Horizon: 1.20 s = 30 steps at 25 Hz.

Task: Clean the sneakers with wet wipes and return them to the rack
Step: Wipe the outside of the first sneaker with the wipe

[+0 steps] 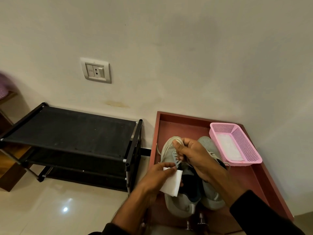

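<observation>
Two grey-green sneakers stand side by side on a red-brown tray (250, 180), toes toward the wall. My right hand (194, 155) pinches the tongue of the left sneaker (169, 146) and pulls it up. My left hand (157, 177) holds a folded white wet wipe (172, 184) against that sneaker's opening. The right sneaker (211, 195) lies partly hidden under my right wrist.
A pink plastic basket (243, 143) holding white wipes sits at the tray's far right. A black three-tier shoe rack (71, 133) stands to the left against the wall, its top shelf bare. Glossy tile floor (67, 209) lies in front of it.
</observation>
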Available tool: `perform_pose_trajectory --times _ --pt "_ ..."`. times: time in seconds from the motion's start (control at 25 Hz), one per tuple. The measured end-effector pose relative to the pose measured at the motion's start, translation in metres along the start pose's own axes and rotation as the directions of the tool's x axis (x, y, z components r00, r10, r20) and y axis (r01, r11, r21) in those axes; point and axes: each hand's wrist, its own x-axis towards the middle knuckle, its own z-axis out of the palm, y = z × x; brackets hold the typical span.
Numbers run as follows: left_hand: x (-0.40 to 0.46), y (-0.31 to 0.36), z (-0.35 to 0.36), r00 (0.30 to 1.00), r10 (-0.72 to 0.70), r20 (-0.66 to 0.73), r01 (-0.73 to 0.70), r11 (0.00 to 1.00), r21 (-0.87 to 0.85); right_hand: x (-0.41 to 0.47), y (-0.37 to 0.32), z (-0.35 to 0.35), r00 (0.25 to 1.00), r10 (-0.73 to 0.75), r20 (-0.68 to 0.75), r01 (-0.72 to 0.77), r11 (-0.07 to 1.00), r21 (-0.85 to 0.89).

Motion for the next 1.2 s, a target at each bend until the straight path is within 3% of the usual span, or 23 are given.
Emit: perform_pose_trajectory --times 0.2,0.32,0.44,0.6,0.76,0.88,1.0,1.12,1.2 --pt "0.003 0.001 -0.001 1.000 0.009 -0.025 -0.009 1.000 0.008 0.007 -0.012 0.007 0.976 -0.128 -0.174 0.108 0.987 -0.119" --pt "0.004 0.000 -0.001 0.999 0.018 -0.030 -0.017 0.999 0.036 0.016 -0.020 0.010 0.971 -0.124 -0.202 0.119 0.992 -0.041" --pt "0.003 0.002 -0.001 1.000 0.012 -0.012 -0.011 1.000 0.006 0.017 -0.023 0.005 0.980 -0.068 -0.187 0.080 0.995 0.055" --pt "0.004 0.002 0.000 1.000 0.018 -0.001 -0.018 1.000 0.023 0.007 -0.018 0.001 0.989 -0.120 -0.086 0.126 0.989 0.079" --pt "0.003 0.001 0.001 0.999 0.046 -0.018 -0.043 0.991 0.128 -0.009 -0.007 -0.001 0.994 -0.104 -0.023 0.106 0.981 0.163" --pt "0.004 -0.001 0.002 0.998 0.055 -0.033 -0.049 0.986 0.159 -0.008 -0.014 -0.006 0.999 -0.047 0.000 0.047 0.994 0.097" --pt "0.006 -0.003 0.000 0.997 0.073 -0.027 -0.067 0.982 0.178 -0.008 -0.023 -0.007 0.991 -0.088 0.100 0.085 0.996 0.036" --pt "0.006 -0.004 0.000 0.994 0.104 -0.022 -0.098 0.977 0.192 -0.018 -0.018 -0.008 0.974 -0.152 0.166 0.107 0.962 0.251" --pt "0.006 -0.004 0.000 0.997 0.075 -0.029 -0.070 0.986 0.153 -0.019 -0.015 -0.011 0.991 -0.126 0.051 0.103 0.939 0.327"
